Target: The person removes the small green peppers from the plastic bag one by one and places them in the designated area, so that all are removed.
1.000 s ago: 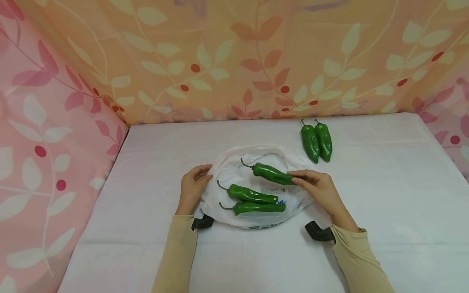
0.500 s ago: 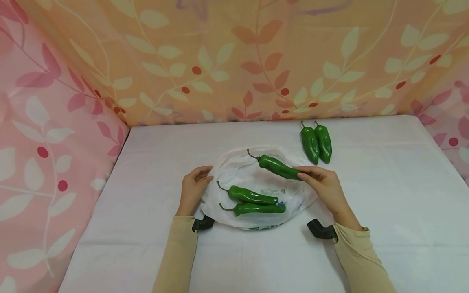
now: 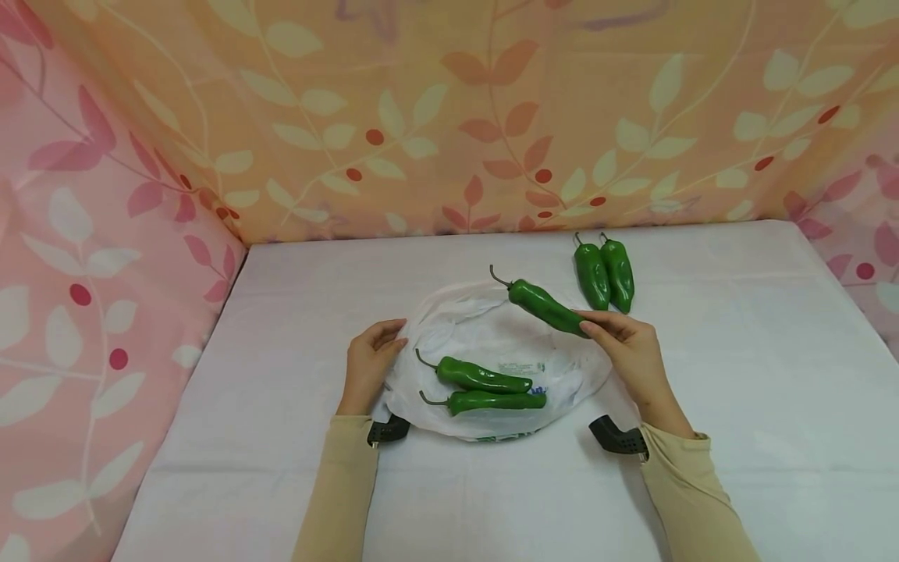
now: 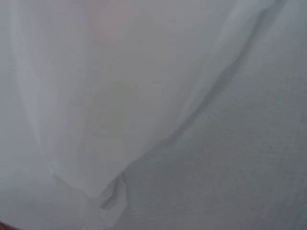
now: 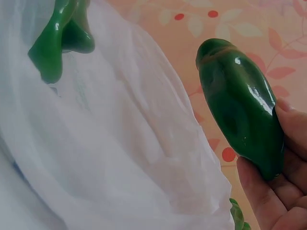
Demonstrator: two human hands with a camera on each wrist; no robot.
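In the head view a white plastic bag (image 3: pixel 492 328) lies spread with its mouth toward the camera. Two green peppers, the upper pepper (image 3: pixel 485 375) and the lower pepper (image 3: pixel 499 401), rest in it with stems to the left. My left hand (image 3: pixel 372 359) pinches the bag's left rim between thumb and fingers. Above the bag's right side, my right hand (image 3: pixel 625 347) holds a third green pepper (image 3: pixel 544 306) by its tip, stem pointing up and left. The right wrist view shows that held pepper (image 5: pixel 240 105) between thumb and fingers, beside the bag's edge. Bag plastic (image 4: pixel 115 96) fills much of the left wrist view.
Two more green peppers (image 3: pixel 604 273) lie side by side at the back right of the white-covered table (image 3: pixel 737 375). Floral cloth (image 3: pixel 421 117) hangs behind and at both sides. A black wrist mount (image 3: pixel 618 435) sticks out under each forearm.
My right hand has moved up and to the right, lifting the pepper from over the bag's middle toward its far right rim. The left hand stays at the left rim.
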